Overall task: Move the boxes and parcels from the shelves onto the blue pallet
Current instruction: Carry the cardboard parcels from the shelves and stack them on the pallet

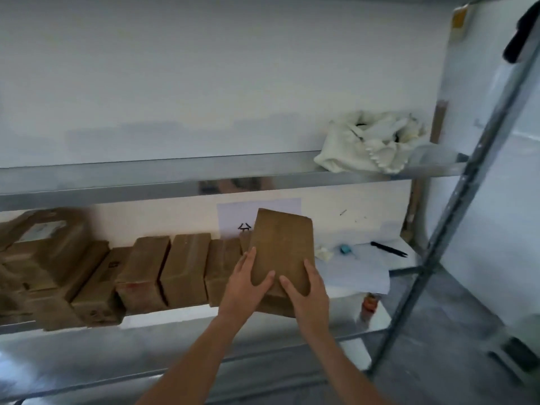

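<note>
A brown cardboard box is tilted up at the right end of a row of brown boxes on the middle shelf. My left hand grips the box's lower left edge, thumb across its face. My right hand grips its lower right edge the same way. Further brown parcels are stacked at the left end of the shelf. The blue pallet is not in view.
A white cloth bundle lies on the upper shelf at the right. White paper sheets, a black pen and a small blue item lie right of the box. A metal upright stands at the right.
</note>
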